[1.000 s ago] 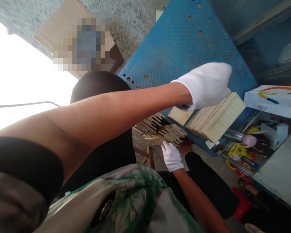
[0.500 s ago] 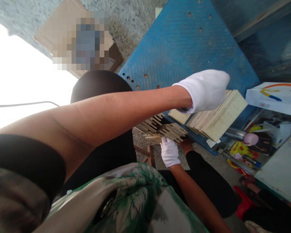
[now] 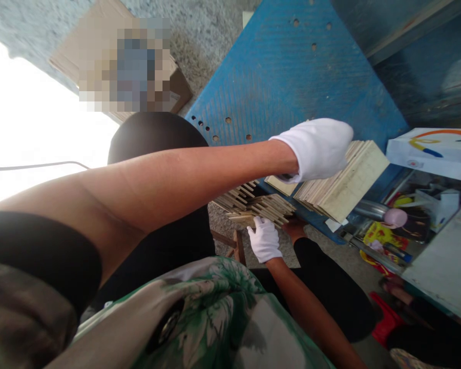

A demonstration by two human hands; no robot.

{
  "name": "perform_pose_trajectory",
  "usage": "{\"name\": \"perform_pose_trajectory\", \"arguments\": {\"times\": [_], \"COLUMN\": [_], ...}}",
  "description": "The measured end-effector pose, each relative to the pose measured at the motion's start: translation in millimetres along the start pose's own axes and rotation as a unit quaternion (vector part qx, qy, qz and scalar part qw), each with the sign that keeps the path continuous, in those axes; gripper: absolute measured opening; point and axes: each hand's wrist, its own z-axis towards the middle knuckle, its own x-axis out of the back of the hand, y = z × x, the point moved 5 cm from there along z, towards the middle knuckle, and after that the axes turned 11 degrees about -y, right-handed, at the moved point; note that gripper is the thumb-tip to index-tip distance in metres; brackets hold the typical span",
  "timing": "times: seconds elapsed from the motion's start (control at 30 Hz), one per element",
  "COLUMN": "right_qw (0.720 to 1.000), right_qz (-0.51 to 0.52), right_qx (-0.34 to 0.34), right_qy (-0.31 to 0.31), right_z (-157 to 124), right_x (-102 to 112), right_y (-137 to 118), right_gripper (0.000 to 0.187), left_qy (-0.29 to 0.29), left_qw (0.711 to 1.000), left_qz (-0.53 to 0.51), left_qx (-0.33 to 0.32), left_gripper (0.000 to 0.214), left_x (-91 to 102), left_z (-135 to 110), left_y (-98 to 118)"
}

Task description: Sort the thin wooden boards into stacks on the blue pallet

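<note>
My left hand [image 3: 318, 148], in a white glove, reaches across the blue table at the left end of a row of thin pale wooden boards [image 3: 343, 177] standing on edge. Its fingers are turned away and hidden, so what it holds, if anything, does not show. Lower down, my right hand [image 3: 265, 240], also in a white glove, has its thumb and fingers apart. It is at the near edge of a stack of thin wooden strips [image 3: 272, 209], and whether it touches them I cannot tell. Partly behind my left forearm lies a flat pale board [image 3: 281, 184].
The blue table [image 3: 269, 77] has several drilled holes. On the right are a white box [image 3: 432, 154], a metal flask with a pink lid [image 3: 395, 218] and a tray of small items. Under the strips stands a wooden stool [image 3: 238, 246]. A cardboard box [image 3: 88, 41] lies at upper left.
My left hand has drawn slightly back, toward the left and down, over the boards. My right hand's thumb and fingers have spread, and the hand has shifted a little left.
</note>
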Motion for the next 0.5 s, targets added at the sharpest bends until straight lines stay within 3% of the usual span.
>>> {"name": "perform_pose_trajectory", "arguments": {"times": [0.13, 0.27, 0.37, 0.5], "right_qw": [0.999, 0.995, 0.998, 0.996], "right_qz": [0.024, 0.069, 0.045, -0.013], "right_qx": [0.012, 0.010, 0.015, 0.070], "right_qy": [-0.028, -0.074, -0.028, 0.052], "right_z": [0, 1, 3, 1], "right_x": [-7, -27, -29, -14], "right_y": [-8, -7, -2, -6], "right_gripper": [0.028, 0.037, 0.038, 0.036], "left_qy": [-0.003, -0.020, -0.026, -0.035], "left_qw": [1.000, 1.000, 1.000, 0.999], "left_qz": [0.006, 0.006, 0.011, 0.011], "left_qx": [-0.002, -0.006, -0.009, -0.004], "left_gripper": [0.036, 0.034, 0.034, 0.035], "left_x": [-2.4, -3.0, -1.2, 0.3], "left_z": [2, 1, 0, -1], "left_y": [-1, 0, 2, 3]}}
